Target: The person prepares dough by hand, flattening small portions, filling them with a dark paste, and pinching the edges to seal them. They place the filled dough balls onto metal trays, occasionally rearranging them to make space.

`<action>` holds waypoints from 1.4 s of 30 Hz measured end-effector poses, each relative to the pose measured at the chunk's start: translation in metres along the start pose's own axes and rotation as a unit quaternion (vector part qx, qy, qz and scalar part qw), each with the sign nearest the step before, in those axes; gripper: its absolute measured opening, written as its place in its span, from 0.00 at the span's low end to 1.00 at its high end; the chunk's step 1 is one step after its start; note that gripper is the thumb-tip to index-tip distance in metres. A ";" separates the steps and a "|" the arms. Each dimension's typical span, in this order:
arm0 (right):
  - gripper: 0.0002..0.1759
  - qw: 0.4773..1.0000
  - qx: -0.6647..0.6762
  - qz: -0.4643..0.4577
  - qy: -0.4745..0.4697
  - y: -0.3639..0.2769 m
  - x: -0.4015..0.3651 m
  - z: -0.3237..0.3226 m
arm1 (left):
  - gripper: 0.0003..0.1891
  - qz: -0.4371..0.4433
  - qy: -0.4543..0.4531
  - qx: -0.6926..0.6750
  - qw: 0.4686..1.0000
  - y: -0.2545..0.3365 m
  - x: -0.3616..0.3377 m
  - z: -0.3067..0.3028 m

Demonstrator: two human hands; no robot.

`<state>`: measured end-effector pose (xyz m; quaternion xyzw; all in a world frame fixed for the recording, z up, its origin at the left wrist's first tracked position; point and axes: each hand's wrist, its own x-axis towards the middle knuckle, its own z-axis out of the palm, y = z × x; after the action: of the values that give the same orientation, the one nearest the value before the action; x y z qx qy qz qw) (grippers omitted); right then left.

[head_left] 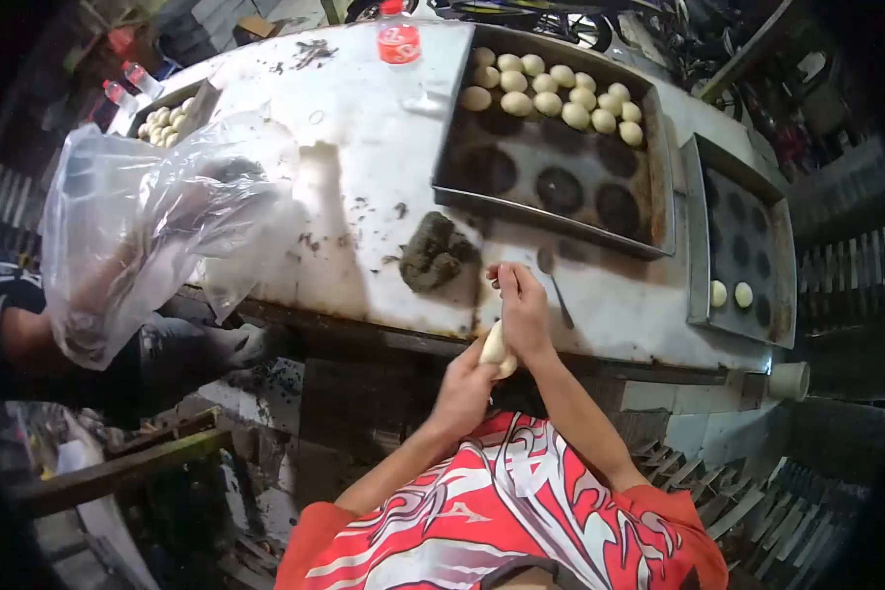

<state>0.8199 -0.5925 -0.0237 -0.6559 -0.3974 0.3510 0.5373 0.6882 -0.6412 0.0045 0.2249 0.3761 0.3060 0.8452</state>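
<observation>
My left hand [462, 388] is closed around a pale lump of dough [495, 346] just in front of the table edge. Beside it, my right hand [523, 310] is raised over the edge with its fingers curled together; whatever they may pinch is too small to make out. A dark, sticky mound of filling [431, 254] lies on the table just left of my right fingers. To the right of that hand rests a spoon [558, 285], its handle pointing toward me.
A large metal tray [580, 231] holds several dough balls [548, 103] at its far side. Further right, a smaller tray [700, 246] holds two balls. A bottle [399, 41] stands at the back. On the left, another person's arm [98, 265] is behind a clear plastic bag [157, 206].
</observation>
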 end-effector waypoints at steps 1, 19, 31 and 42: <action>0.08 1.000 -0.008 -0.002 0.000 0.004 0.012 0.013 | 0.28 -0.025 -0.025 -0.118 0.992 0.013 -0.004 -0.013; 0.16 0.967 -0.151 0.062 -0.198 -0.037 0.010 -0.016 | 0.25 -0.014 -0.064 -0.123 0.990 0.037 0.003 -0.077; 0.20 0.872 -0.338 -0.350 -0.061 -0.019 -0.087 -0.156 | 0.20 0.059 0.037 -0.191 0.979 -0.053 0.078 0.074; 0.12 0.952 -0.171 -0.232 0.104 0.015 -0.064 -0.216 | 0.24 0.022 0.044 0.097 0.994 -0.089 0.092 0.173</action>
<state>0.9853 -0.7437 0.0018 -0.6606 -0.5345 0.0733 0.5220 0.9012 -0.6674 0.0113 0.3007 0.4358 0.2963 0.7949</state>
